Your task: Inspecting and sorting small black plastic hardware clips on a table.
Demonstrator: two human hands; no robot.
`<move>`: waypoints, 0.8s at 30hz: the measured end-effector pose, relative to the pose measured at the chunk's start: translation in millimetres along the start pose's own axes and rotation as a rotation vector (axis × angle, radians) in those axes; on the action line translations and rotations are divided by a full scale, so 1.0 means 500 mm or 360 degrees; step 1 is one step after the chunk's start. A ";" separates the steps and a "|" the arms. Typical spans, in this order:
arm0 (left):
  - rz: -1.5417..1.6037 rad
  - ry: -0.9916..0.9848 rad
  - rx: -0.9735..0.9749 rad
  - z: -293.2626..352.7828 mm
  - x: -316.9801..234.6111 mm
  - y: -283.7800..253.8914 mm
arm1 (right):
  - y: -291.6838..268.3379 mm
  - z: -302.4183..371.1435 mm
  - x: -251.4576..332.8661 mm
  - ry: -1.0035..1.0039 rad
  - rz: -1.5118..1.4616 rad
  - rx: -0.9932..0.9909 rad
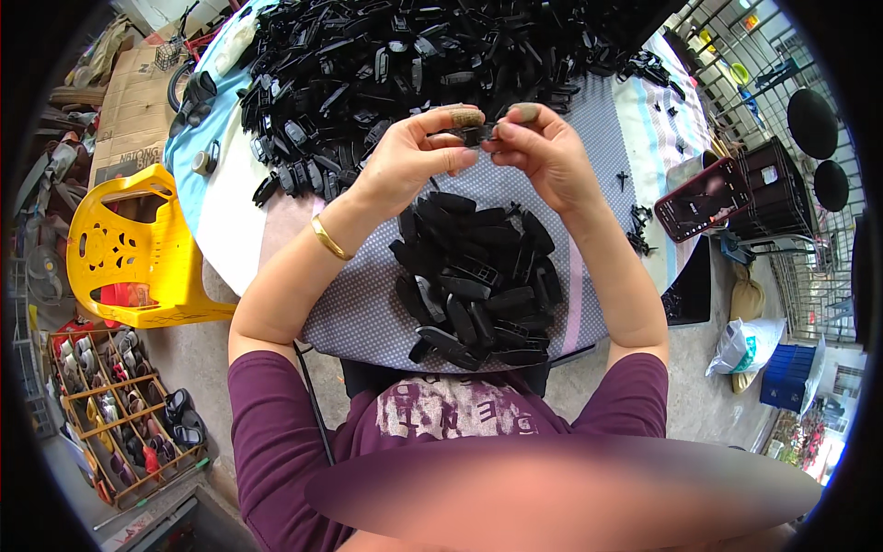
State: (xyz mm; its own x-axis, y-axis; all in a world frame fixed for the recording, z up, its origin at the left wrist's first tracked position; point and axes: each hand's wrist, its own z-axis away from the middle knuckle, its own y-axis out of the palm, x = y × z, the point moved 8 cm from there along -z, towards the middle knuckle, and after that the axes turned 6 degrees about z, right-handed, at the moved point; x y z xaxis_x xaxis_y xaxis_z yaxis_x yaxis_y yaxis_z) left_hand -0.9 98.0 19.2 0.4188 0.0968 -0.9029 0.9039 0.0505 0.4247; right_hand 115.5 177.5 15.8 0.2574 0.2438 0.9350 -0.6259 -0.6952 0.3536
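Note:
Above the middle of the table, my left hand (pixel 425 152) pinches a small black plastic part (pixel 473 135) between thumb and fingers. My right hand (pixel 543 152) meets it from the other side, thumb and index finger closed at the part's right end. Whether the right fingers hold a separate tiny piece is too small to tell. Brownish wraps cover both index fingertips. Below my hands lies a smaller heap of long, rounded black plastic pieces (pixel 471 308). A much larger heap of similar black parts (pixel 395 69) spreads over the table's far side.
Small black bits (pixel 639 230) lie on the patterned tablecloth (pixel 354 308) at the right. Beyond them a phone (pixel 704 200) stands propped by a black basket (pixel 777 193). A yellow plastic chair (pixel 179 276) stands close at the left, with a shoe rack (pixel 115 380) nearer me.

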 end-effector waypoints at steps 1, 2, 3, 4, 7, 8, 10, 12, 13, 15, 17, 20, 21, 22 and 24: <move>-0.0057 0.0047 0.0068 0.002 -0.004 0.002 | 0.007 0.003 -0.005 0.0018 0.0108 0.0015; -0.0059 0.0049 0.0066 0.002 -0.007 0.004 | 0.013 0.005 -0.010 0.0036 0.0215 0.0033; -0.0333 0.0110 -0.0017 0.005 -0.018 0.002 | 0.016 0.006 -0.017 0.0072 0.0313 0.0030; -0.0608 0.0171 -0.0100 0.006 -0.028 -0.002 | 0.015 0.007 -0.019 0.0072 0.0312 0.0033; -0.0982 0.0353 -0.0049 0.005 -0.045 0.009 | 0.008 0.010 -0.017 0.0076 0.0407 0.0057; -0.0984 0.0353 -0.0055 0.005 -0.044 0.004 | 0.012 0.010 -0.017 0.0077 0.0405 0.0064; -0.1092 0.0422 0.0013 0.005 -0.046 0.004 | 0.014 0.015 -0.020 0.0108 0.0429 0.0011; -0.0855 0.0340 -0.0054 0.009 -0.044 -0.002 | 0.021 0.018 -0.020 0.0130 0.0418 -0.0023; -0.0619 0.0259 -0.0120 0.010 -0.037 -0.009 | 0.023 0.019 -0.022 0.0149 0.0408 -0.0057; -0.0472 0.0227 -0.0145 0.010 -0.022 -0.013 | 0.029 0.021 -0.022 0.0104 0.0459 -0.0084; -0.0327 0.0194 -0.0171 0.010 -0.007 -0.016 | 0.037 0.025 -0.023 0.0058 0.0507 -0.0110; -0.0141 0.0271 -0.0140 0.011 -0.010 -0.013 | 0.046 0.031 -0.012 -0.0137 0.0719 -0.0127; -0.0098 0.0282 -0.0087 0.008 -0.013 -0.009 | 0.050 0.031 -0.014 -0.0147 0.0883 -0.0068; -0.0055 0.0292 -0.0035 0.007 -0.016 -0.005 | 0.053 0.030 -0.018 -0.0157 0.1046 -0.0008; -0.0068 0.0267 0.0023 0.006 -0.019 -0.002 | 0.055 0.027 -0.018 -0.0148 0.1141 0.0109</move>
State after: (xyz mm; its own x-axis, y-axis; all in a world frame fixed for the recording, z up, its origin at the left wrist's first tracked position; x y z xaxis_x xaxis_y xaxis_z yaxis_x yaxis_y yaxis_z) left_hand -5.4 93.9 27.1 0.3606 0.2594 -0.8959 0.9223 0.0440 0.3840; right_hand 105.9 147.1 16.6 -0.1355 -0.3443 0.9290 -0.6173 -0.7041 -0.3510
